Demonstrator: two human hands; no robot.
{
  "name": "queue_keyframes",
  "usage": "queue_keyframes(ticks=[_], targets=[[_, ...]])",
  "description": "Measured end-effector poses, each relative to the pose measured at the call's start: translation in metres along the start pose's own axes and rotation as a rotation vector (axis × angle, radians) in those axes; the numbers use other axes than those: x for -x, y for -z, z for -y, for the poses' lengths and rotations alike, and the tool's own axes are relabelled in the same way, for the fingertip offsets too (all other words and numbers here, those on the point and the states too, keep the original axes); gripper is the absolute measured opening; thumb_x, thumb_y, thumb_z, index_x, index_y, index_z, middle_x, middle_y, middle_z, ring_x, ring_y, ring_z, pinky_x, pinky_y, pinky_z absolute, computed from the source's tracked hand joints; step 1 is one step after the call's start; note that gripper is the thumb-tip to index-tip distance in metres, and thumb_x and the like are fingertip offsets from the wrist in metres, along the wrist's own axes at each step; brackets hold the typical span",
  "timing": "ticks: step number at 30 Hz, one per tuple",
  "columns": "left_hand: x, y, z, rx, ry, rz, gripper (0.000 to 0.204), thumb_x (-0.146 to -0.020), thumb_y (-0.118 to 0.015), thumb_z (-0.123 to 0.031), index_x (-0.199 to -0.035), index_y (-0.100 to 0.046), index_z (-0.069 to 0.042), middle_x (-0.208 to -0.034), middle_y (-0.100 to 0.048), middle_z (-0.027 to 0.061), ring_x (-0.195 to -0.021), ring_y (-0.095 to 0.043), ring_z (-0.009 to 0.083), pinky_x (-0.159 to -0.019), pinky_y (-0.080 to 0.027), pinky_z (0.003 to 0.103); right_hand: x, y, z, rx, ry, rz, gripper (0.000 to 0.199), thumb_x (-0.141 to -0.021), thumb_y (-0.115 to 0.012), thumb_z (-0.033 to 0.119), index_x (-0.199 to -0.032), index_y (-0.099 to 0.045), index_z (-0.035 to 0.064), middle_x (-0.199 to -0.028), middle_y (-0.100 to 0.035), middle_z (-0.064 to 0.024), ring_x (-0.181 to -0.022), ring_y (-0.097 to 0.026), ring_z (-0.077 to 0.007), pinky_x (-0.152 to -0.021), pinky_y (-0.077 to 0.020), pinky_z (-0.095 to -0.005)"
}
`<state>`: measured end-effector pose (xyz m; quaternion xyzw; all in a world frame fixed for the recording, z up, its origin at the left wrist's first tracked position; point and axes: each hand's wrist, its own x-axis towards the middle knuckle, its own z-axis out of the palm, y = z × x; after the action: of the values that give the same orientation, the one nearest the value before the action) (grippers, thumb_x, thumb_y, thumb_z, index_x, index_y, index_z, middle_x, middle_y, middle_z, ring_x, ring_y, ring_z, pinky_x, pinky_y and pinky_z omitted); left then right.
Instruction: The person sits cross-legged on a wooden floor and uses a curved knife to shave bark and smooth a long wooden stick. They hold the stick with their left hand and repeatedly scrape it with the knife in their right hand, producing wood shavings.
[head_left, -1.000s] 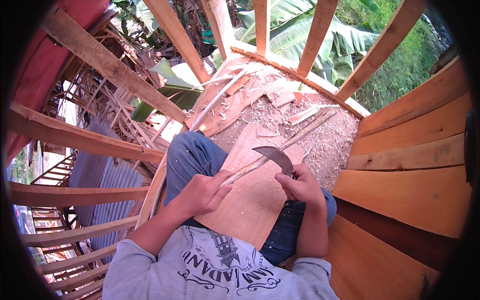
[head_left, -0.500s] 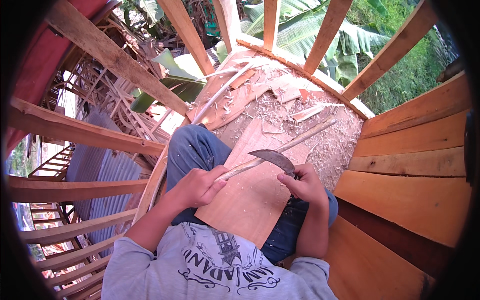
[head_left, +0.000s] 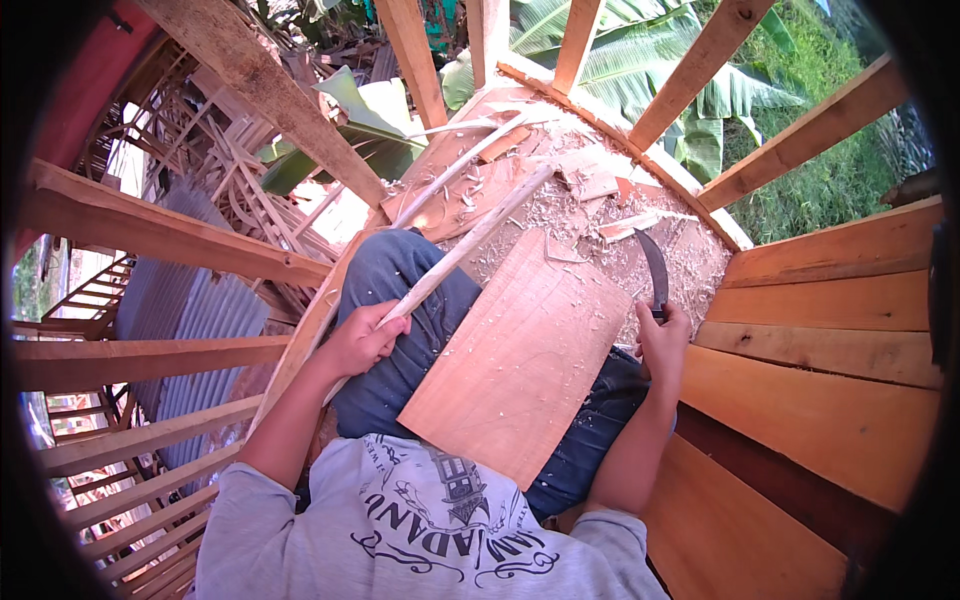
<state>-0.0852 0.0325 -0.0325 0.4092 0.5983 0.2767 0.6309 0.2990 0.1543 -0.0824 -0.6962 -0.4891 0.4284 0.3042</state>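
Observation:
My left hand (head_left: 366, 338) is closed round a long pale wooden stick (head_left: 470, 240), which slants up and away to the right above my left knee. A short end of the stick shows below the hand. My right hand (head_left: 662, 340) grips a curved, sickle-like knife (head_left: 654, 268) over my right thigh, its dark blade pointing away from me. The fingers hide most of its handle. Blade and stick are well apart. Across my lap lies a flat wooden board (head_left: 520, 360) dotted with small shavings, between the two hands.
Wood shavings (head_left: 590, 215) and offcuts cover the floor ahead. Another thin stick (head_left: 455, 172) lies at the far left of it. Slatted wooden railings (head_left: 180, 250) stand left and ahead, and a plank wall (head_left: 820, 325) rises on the right. Banana leaves (head_left: 640, 80) hang beyond.
The stick has swung left, away from the board, to a steeper slant. My right hand has drawn the knife away to the right and turned its blade to point forward.

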Motion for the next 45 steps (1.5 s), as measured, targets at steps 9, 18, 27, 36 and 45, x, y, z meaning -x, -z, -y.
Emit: queue_keyframes(ticks=[9, 18, 27, 36, 45], targets=[[0.0, 0.01, 0.002, 0.021, 0.016, 0.076, 0.036, -0.096, -0.041, -0.035, -0.094, -0.054, -0.002, -0.051, -0.037, -0.0046, -0.038, -0.034, 0.004, -0.036, -0.037, 0.02, -0.038, -0.021, -0.036, -0.036, 0.099, -0.262, 0.027, -0.085, -0.06, 0.021, -0.084, -0.062, -0.0058, -0.07, -0.065, -0.0117, -0.047, -0.056, -0.0105, -0.032, -0.0391, -0.0247], [0.003, 0.017, 0.006, 0.055, -0.013, 0.149, 0.039, -0.098, -0.038, -0.034, -0.094, -0.057, -0.001, -0.049, -0.038, -0.004, -0.037, -0.038, 0.0044, -0.039, -0.041, 0.021, -0.039, -0.023, -0.044, -0.151, 0.029, -0.084, 0.033, -0.088, -0.058, 0.026, -0.082, -0.058, -0.0065, -0.08, -0.067, -0.0182, -0.047, -0.059, -0.0151, -0.029, -0.0376, -0.024], [0.011, 0.014, 0.005, 0.308, -0.09, 0.428, 0.033, -0.095, -0.046, -0.034, -0.097, -0.055, -0.002, -0.052, -0.033, -0.0074, -0.041, -0.034, 0.0024, -0.039, -0.037, 0.02, -0.003, -0.018, -0.031, -0.061, 0.07, -0.115, 0.019, -0.082, -0.064, 0.013, -0.088, -0.059, -0.0041, -0.079, -0.066, -0.0139, -0.058, -0.063, -0.0149, -0.033, -0.0409, -0.0229], [0.013, -0.032, -0.005, 0.617, -0.147, 0.728, 0.028, -0.093, -0.049, -0.03, -0.104, -0.047, -0.005, -0.055, -0.029, -0.0072, -0.04, -0.027, 0.0026, -0.038, -0.035, 0.019, 0.032, -0.023, -0.04, 0.011, 0.133, -0.294, 0.015, -0.08, -0.049, 0.001, -0.093, -0.057, -0.0008, -0.07, -0.06, -0.0051, -0.05, -0.052, -0.0084, -0.038, -0.0403, -0.0231], [0.017, -0.056, -0.014, 0.651, 0.05, 0.573, 0.036, -0.099, -0.033, -0.038, -0.103, -0.046, -0.005, -0.057, -0.032, -0.0043, -0.042, -0.028, 0.0036, -0.039, -0.029, 0.02, 0.085, -0.032, -0.012, -0.167, 0.14, -0.34, 0.017, -0.093, -0.049, 0.019, -0.097, -0.048, 0.0033, -0.055, -0.04, 0.0026, -0.04, -0.038, -0.005, -0.035, -0.0293, -0.0217]])
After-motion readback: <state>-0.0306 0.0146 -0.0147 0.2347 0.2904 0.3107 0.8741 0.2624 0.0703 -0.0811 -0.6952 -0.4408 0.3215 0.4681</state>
